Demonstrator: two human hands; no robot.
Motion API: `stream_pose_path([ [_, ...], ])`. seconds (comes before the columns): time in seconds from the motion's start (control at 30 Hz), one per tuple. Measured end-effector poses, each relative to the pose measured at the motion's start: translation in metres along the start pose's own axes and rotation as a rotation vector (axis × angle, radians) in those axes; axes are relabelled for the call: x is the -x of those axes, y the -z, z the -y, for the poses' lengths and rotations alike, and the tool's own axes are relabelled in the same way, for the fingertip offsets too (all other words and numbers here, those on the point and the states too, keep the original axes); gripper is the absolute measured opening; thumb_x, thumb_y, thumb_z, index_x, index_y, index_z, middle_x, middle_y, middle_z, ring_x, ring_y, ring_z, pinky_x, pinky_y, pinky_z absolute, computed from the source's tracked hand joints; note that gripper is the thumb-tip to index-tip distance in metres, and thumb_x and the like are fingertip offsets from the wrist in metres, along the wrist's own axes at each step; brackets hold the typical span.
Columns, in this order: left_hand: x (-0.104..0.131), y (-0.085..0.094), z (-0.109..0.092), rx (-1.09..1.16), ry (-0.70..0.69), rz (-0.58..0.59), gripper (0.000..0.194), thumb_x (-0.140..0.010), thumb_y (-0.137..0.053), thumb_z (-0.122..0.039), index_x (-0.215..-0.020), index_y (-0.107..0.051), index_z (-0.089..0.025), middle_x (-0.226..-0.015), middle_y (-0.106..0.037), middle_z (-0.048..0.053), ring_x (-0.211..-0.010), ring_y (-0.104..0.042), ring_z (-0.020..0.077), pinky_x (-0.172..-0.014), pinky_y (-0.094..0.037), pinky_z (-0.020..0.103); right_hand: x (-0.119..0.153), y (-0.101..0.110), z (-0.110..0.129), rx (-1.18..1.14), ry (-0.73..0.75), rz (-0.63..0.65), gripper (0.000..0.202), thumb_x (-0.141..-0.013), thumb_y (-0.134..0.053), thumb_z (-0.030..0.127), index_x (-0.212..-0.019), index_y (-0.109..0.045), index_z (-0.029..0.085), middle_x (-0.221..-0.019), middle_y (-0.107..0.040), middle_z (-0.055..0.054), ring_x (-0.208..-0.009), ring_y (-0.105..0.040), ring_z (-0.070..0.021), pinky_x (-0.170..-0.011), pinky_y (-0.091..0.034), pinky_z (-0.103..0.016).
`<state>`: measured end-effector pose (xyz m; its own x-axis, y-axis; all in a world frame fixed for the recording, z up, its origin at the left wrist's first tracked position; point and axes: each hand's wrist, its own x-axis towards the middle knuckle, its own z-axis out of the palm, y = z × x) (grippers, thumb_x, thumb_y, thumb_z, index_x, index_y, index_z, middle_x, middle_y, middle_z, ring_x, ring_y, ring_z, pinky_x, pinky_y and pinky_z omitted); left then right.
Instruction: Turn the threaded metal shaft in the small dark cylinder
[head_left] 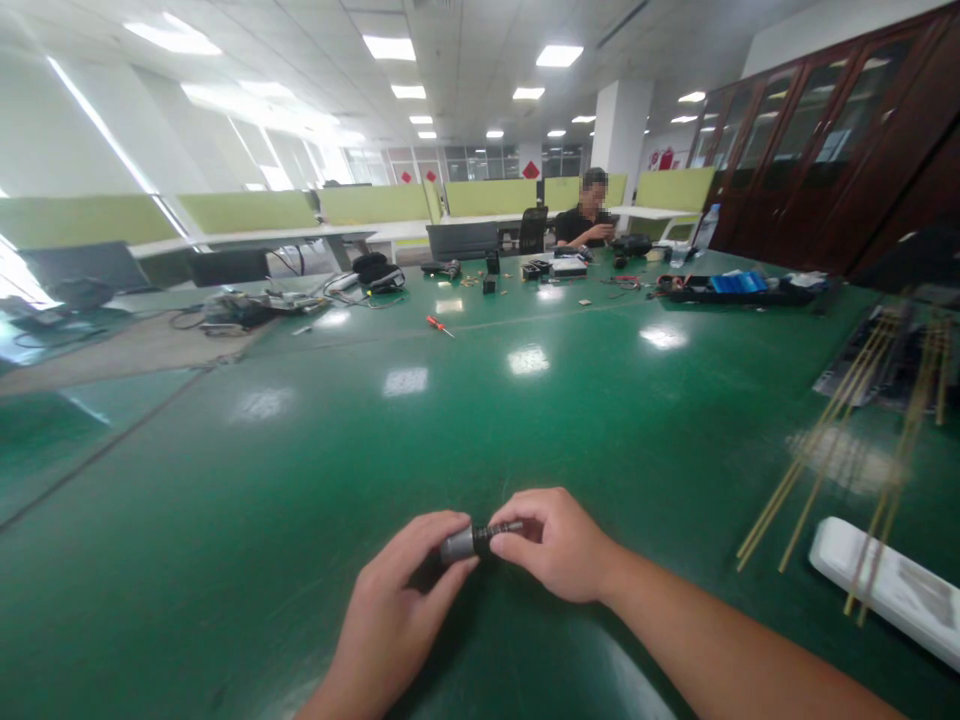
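Observation:
Low in the middle of the head view, both my hands meet over the green table, on one small cylindrical part (459, 545). It has a smooth grey barrel, a black ribbed section and a thin metallic tip pointing right. My left hand (397, 590) grips the grey barrel between thumb and fingers. At the other end, my right hand (551, 548) pinches the ribbed section, and the tip shows past its fingers. The part lies nearly level, tilted slightly up to the right. What kind of part it is, I cannot make out.
Thin yellowish sticks (795, 480) and a white elongated case (885, 590) lie at the right. Farther off are an orange-handled screwdriver (436, 324), a black tray (682, 290) and loose electronics. Across the green table (337, 430) sits a person (577, 225).

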<state>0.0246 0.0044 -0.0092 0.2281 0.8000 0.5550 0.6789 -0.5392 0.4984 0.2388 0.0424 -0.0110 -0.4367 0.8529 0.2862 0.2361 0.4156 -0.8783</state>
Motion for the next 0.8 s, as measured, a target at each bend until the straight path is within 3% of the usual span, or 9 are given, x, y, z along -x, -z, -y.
stream_pose_path([
  [0.8,0.0025,0.0029,0.0028,-0.021,0.011,-0.012,0.023,-0.09,-0.067,-0.037,-0.111,-0.068,-0.029,-0.107,-0.072,0.001,-0.097,-0.07,0.0179,-0.091,-0.058,0.028,0.0,-0.0001,0.0005,-0.027,-0.054,-0.016,0.01,-0.081,-0.068,0.02,-0.085,-0.077,0.018,-0.07,-0.067,0.0,-0.062,-0.055,-0.0131,-0.058,-0.04,-0.023],
])
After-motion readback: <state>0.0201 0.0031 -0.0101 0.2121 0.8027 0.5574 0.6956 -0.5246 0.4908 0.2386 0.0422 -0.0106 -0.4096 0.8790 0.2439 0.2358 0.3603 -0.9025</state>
